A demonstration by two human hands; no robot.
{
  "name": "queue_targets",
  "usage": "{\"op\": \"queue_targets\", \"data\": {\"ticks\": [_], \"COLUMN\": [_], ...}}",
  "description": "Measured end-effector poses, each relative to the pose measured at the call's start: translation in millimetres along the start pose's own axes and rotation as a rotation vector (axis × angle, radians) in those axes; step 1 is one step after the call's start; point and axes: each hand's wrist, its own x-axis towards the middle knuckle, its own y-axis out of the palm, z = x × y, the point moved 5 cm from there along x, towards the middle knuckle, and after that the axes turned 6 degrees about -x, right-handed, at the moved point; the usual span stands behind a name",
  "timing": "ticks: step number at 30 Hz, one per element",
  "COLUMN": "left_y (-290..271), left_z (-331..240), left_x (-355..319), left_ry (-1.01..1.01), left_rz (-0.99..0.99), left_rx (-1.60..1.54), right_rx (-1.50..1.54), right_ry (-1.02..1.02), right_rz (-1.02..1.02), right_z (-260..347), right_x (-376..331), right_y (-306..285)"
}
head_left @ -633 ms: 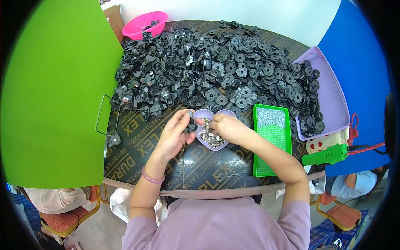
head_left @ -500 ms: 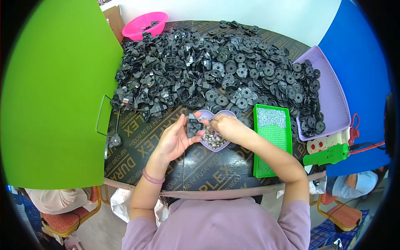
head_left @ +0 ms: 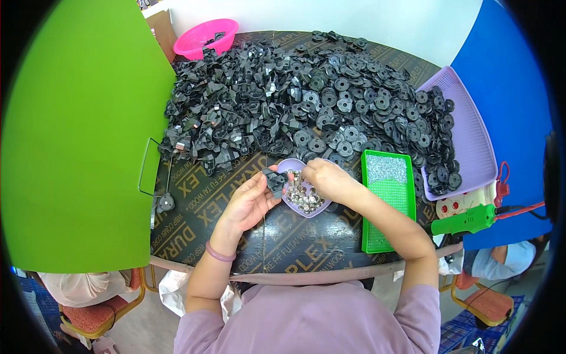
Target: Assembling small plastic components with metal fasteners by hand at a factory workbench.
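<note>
Black plastic piece [head_left: 275, 182] is held up by the left hand [head_left: 247, 200], its fingers clamped on the edges, just beside the left lobe of a purple heart-shaped bowl [head_left: 288, 166] on a dark printed surface [head_left: 283, 242]. Small silver metal parts [head_left: 309, 201] are held in the bowl, at whose right lobe the right hand [head_left: 325, 179] is placed, its fingers bent downward; whether they are pressed together or closed on anything cannot be told, the tips being hidden. To the right, a green tray [head_left: 377, 241] is filled at its far end with tiny silvery pieces [head_left: 386, 169], and a green power tool [head_left: 466, 220] is seen near the right edge. The far side is covered by piled black angular parts [head_left: 218, 112] at left and black discs [head_left: 342, 105] at right, flanked by a pink basket [head_left: 187, 43] and a purple basket [head_left: 473, 144].
</note>
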Motion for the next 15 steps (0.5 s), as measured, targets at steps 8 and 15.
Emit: {"op": "queue_targets", "data": {"ticks": [8,15], "left_y": [4.8,-4.4], "left_z": [6.7,9.8], "left_x": [0.7,0.6], "left_ry": [0.027,0.012], "left_rz": [-0.119,-0.08], "left_rx": [0.156,0.168], "right_rx": [0.88,0.822], "right_ry": [0.305,0.39], "right_rz": [-0.117,-0.112], "right_z": [10.9,18.1], "right_x": [13.9,18.4], "right_y": [-40.5,-33.6]}}
